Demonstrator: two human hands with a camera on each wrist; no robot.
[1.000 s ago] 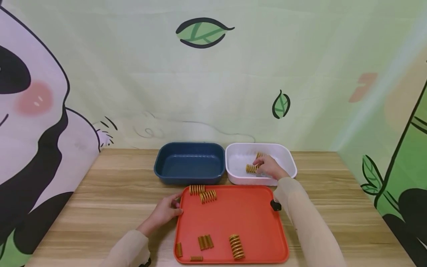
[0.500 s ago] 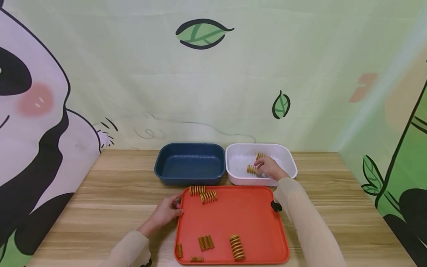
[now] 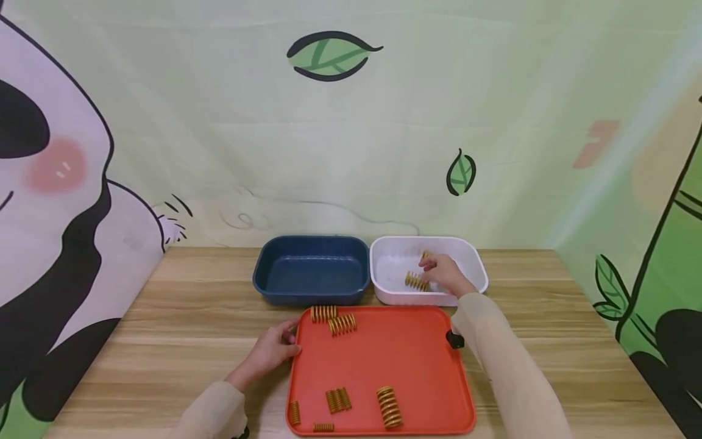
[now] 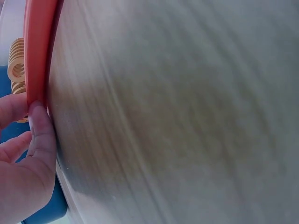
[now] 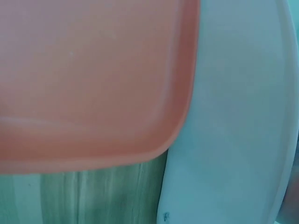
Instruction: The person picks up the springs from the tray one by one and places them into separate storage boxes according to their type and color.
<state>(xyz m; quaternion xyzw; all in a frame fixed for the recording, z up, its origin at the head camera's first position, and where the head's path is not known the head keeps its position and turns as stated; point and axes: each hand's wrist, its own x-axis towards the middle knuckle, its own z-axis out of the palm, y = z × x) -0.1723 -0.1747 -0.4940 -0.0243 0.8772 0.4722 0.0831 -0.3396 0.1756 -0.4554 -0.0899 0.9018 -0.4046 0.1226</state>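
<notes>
My left hand point(image 3: 271, 349) pinches the left rim of the red tray point(image 3: 417, 360) between thumb and fingers; the left wrist view shows the thumb point(image 4: 39, 126) pressed on the rim. My right hand point(image 3: 445, 274) reaches into the white bin point(image 3: 471, 286), fingers bent and somewhat apart above a gold coil spring point(image 3: 417, 281). Whether a fingertip touches that spring is hard to see. Another spring point(image 3: 425, 255) lies farther back, partly behind the hand. Two springs point(image 3: 342, 324) rest in the tray's far left corner. The right wrist view misses the fingers.
A dark blue bin point(image 3: 311, 274) stands left of the white one. On the tray's near side lie a large spring point(image 3: 389, 406), a cluster of small springs point(image 3: 338, 399) and single small springs point(image 3: 295, 412) by the left corner. A printed cloth backdrop point(image 3: 340, 134) rises behind the table.
In the white bin, the nearer spring has turned slightly and shows more of its right end. My right hand has shifted a little up from it. The left hand stays on the tray rim.
</notes>
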